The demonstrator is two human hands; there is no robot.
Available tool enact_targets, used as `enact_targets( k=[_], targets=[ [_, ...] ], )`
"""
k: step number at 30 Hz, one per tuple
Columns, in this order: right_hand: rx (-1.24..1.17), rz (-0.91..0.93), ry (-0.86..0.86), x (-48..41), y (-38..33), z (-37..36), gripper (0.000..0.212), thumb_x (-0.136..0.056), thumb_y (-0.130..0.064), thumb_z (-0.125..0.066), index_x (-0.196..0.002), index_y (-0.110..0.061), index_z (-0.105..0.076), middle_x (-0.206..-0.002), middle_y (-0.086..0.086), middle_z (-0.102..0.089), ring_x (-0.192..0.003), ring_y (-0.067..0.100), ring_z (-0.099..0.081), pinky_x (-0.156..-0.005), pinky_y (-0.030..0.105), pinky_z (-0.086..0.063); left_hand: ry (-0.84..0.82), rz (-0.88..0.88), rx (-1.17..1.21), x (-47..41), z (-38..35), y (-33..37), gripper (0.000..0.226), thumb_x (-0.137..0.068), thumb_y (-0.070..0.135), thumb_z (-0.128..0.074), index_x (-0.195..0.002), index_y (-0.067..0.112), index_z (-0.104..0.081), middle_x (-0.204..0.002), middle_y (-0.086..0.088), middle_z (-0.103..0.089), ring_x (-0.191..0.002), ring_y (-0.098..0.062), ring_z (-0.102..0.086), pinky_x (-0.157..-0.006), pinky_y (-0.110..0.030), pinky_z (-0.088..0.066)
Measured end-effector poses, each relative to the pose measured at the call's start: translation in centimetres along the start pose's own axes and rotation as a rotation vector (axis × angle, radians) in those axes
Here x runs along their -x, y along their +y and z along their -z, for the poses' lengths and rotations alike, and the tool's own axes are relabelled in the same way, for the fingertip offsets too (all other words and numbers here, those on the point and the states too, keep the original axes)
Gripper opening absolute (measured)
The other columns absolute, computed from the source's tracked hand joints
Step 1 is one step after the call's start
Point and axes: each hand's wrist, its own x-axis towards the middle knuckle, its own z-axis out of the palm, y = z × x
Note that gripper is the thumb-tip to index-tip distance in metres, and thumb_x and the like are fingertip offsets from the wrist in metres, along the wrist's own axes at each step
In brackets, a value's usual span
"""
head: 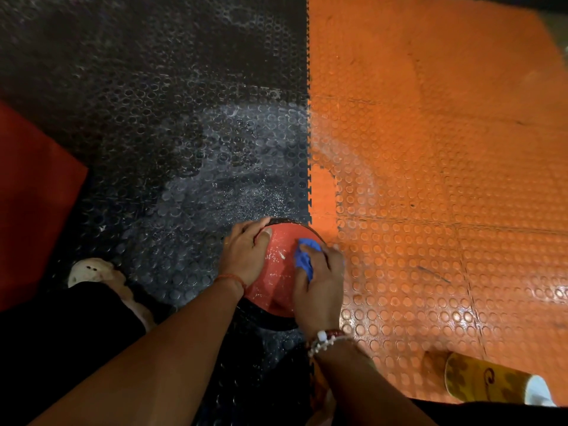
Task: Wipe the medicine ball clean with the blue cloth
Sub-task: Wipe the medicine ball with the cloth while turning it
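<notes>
Black bumpy floor mat (153, 118) meets orange bumpy floor mat (430, 149) in a zigzag line. On that line, near the person's feet, sits the red and black medicine ball (278, 276). The left hand (246, 253) lies on the ball's left side, its fingers loose and flat, thumb across the red top. The right hand (319, 284) has its fingers clenched round the bunched blue cloth (304, 256), which is pressed on the ball's right side. A pale shoe (89, 270) stands on the black mat.
</notes>
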Motion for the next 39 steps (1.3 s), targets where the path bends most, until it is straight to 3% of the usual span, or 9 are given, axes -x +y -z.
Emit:
enact_targets(
  k=[10,13,16,20,25,29,32,36,39],
  targets=[
    [0.031,-0.303,0.089,-2.0,3.2,0.5,0.024,-0.086,-0.006,-0.052,-0.108,-0.002,-0.06,-0.111,0.018,-0.051,-0.093,0.033,-0.056,-0.074,0.027,-0.041,0.05,0.064,-0.001,0.2,-0.5,0.4,0.036,-0.098,0.046,-0.042,-0.131,0.045,-0.054,-0.134,0.008,-0.042,-0.128,-0.021,-0.038,-0.105,-0.039,-0.034],
    [-0.017,-0.251,0.083,0.6,1.3,0.7,0.028,-0.087,-0.008,-0.053,-0.114,-0.003,-0.058,-0.118,0.013,-0.047,-0.095,0.015,-0.048,-0.07,0.005,-0.034,0.043,0.085,-0.023,-0.1,-0.4,0.6,0.036,-0.098,0.047,-0.04,-0.132,0.044,-0.054,-0.134,0.007,-0.042,-0.129,-0.023,-0.038,-0.108,-0.042,-0.033],
    [-0.011,-0.044,0.005,1.2,-0.5,0.4,0.035,-0.085,-0.022,-0.045,-0.116,-0.011,-0.059,-0.121,0.01,-0.046,-0.108,0.017,-0.046,-0.086,0.017,-0.043,0.049,0.086,-0.032,-0.6,-0.2,0.7,0.037,-0.098,0.046,-0.04,-0.133,0.041,-0.054,-0.135,0.004,-0.043,-0.13,-0.026,-0.039,-0.113,-0.046,-0.029],
    [0.061,0.095,-0.095,-1.6,-0.3,-0.2,0.039,-0.078,-0.016,-0.044,-0.113,-0.015,-0.062,-0.123,0.012,-0.049,-0.126,0.03,-0.041,-0.106,0.032,-0.034,0.048,0.078,-0.01,-0.6,0.1,0.2,0.037,-0.098,0.044,-0.042,-0.133,0.04,-0.055,-0.133,0.004,-0.044,-0.128,-0.024,-0.041,-0.114,-0.041,-0.028],
    [0.058,-0.146,-0.003,-4.6,2.3,0.2,0.028,-0.086,-0.01,-0.048,-0.11,-0.004,-0.061,-0.113,0.017,-0.052,-0.095,0.031,-0.055,-0.075,0.023,-0.038,0.047,0.095,0.014,-0.2,-0.2,0.0,0.038,-0.098,0.049,-0.04,-0.133,0.045,-0.052,-0.134,0.008,-0.041,-0.127,-0.02,-0.04,-0.107,-0.036,-0.03],
    [0.003,-0.331,0.072,-1.9,3.1,0.6,0.025,-0.09,-0.01,-0.051,-0.113,-0.004,-0.059,-0.114,0.014,-0.049,-0.091,0.026,-0.055,-0.069,0.021,-0.037,0.053,0.092,0.024,-0.1,-0.5,0.0,0.037,-0.096,0.051,-0.041,-0.131,0.048,-0.053,-0.131,0.011,-0.041,-0.127,-0.02,-0.041,-0.108,-0.043,-0.035],
    [-0.041,-0.213,0.099,1.2,1.0,0.4,0.027,-0.087,-0.008,-0.054,-0.113,-0.005,-0.059,-0.117,0.01,-0.045,-0.097,0.013,-0.046,-0.072,0.003,-0.032,0.036,0.091,0.005,-0.4,-0.5,0.1,0.038,-0.096,0.052,-0.04,-0.131,0.047,-0.052,-0.132,0.011,-0.041,-0.128,-0.022,-0.041,-0.109,-0.047,-0.035],
    [0.004,0.026,-0.008,0.2,0.1,0.0,0.038,-0.08,-0.018,-0.043,-0.113,-0.013,-0.061,-0.12,0.011,-0.046,-0.118,0.025,-0.045,-0.096,0.026,-0.04,0.026,0.089,-0.013,-0.5,-0.1,-0.2,0.039,-0.097,0.051,-0.039,-0.133,0.044,-0.052,-0.137,0.006,-0.041,-0.13,-0.024,-0.04,-0.112,-0.046,-0.032],
    [0.05,0.063,-0.022,-2.2,0.7,0.1,0.035,-0.079,-0.008,-0.05,-0.111,-0.011,-0.062,-0.114,0.013,-0.049,-0.105,0.027,-0.052,-0.088,0.022,-0.041,0.03,0.094,-0.008,-0.2,0.1,-0.2,0.039,-0.097,0.051,-0.04,-0.135,0.044,-0.051,-0.137,0.007,-0.041,-0.13,-0.022,-0.038,-0.112,-0.042,-0.03]
  ],
)
